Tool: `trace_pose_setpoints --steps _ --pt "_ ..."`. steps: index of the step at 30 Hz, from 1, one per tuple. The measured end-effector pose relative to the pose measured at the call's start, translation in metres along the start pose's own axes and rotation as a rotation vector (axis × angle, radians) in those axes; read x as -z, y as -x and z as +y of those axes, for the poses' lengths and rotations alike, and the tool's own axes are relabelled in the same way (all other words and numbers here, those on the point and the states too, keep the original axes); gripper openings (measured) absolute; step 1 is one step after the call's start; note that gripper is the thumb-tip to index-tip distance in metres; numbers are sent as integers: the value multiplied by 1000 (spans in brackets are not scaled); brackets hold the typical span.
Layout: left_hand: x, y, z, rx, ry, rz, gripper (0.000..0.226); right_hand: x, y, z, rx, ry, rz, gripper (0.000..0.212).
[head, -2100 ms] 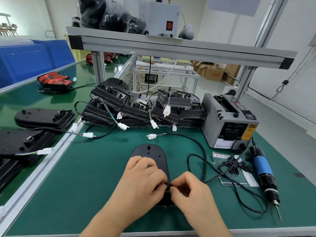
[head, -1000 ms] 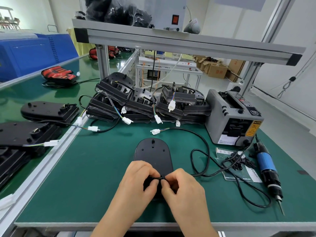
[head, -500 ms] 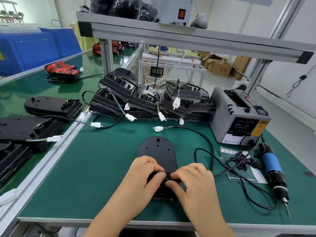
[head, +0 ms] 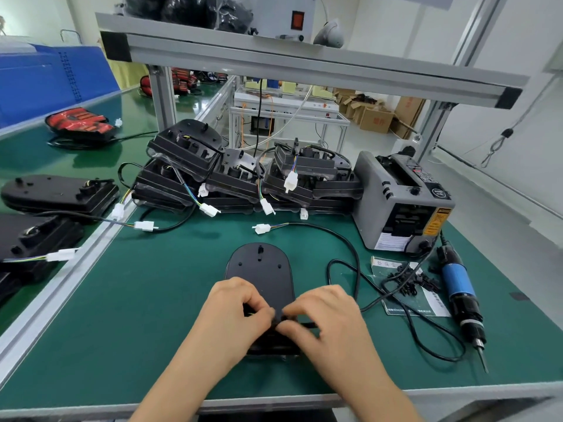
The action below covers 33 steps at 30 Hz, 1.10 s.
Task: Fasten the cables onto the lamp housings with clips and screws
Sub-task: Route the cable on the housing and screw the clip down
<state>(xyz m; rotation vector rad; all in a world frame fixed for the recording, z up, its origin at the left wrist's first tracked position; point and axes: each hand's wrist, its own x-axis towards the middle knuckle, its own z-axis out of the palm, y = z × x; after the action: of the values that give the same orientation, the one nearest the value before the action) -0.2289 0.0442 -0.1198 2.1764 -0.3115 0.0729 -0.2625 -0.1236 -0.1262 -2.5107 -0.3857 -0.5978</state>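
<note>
A: Where's the lamp housing (head: 259,271)?
B: Flat on the green desk (head: 137,303), near edge.
A: And the hands?
B: Left hand (head: 234,312) and right hand (head: 329,318) meet, fingertips pinching its black cable (head: 350,251).

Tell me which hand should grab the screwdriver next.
Right. The screwdriver lies on the mat to the right of the right hand; the left hand would have to cross over the housing.

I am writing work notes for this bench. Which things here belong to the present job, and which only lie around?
In use: lamp housing; its black cable; left hand; right hand; clips; electric screwdriver.

Lying about: grey tape machine; red lamp; blue crate; cardboard boxes.
</note>
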Motion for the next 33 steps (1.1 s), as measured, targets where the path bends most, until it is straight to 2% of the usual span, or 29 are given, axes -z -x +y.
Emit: trace_pose_setpoints --steps 2,4,6,7,8,10,12,13,17,22,29,33 --pt "0 1 -1 5 8 0 28 20 -1 16 -134 -120 77 18" --pt "-1 2 -2 11 20 5 26 46 -3 40 -298 -155 229 6" --pt "-3 2 -2 7 20 22 26 74 -7 66 -452 -71 373 13" --pt "-3 2 -2 7 18 32 26 87 -8 80 -524 20 380 15" --pt "-3 2 -2 7 17 41 26 99 -8 95 -603 132 315 15" --pt "-4 2 -2 9 18 54 25 110 -8 121 -743 362 41 18" --pt "-4 2 -2 10 18 54 24 107 -9 134 -809 450 -191 19" --pt "-4 3 -3 12 19 52 24 102 -11 136 -816 430 -232 18" --pt "-4 3 -1 15 17 40 24 80 -19 143 -756 396 -215 9" --pt "-3 2 0 15 4 45 23 65 -21 160 -686 520 -207 22" --pt "-3 3 0 20 12 39 20 60 -22 164 -635 684 -193 20" --pt "-2 2 0 15 2 35 19 60 -22 162 -610 689 -207 21"
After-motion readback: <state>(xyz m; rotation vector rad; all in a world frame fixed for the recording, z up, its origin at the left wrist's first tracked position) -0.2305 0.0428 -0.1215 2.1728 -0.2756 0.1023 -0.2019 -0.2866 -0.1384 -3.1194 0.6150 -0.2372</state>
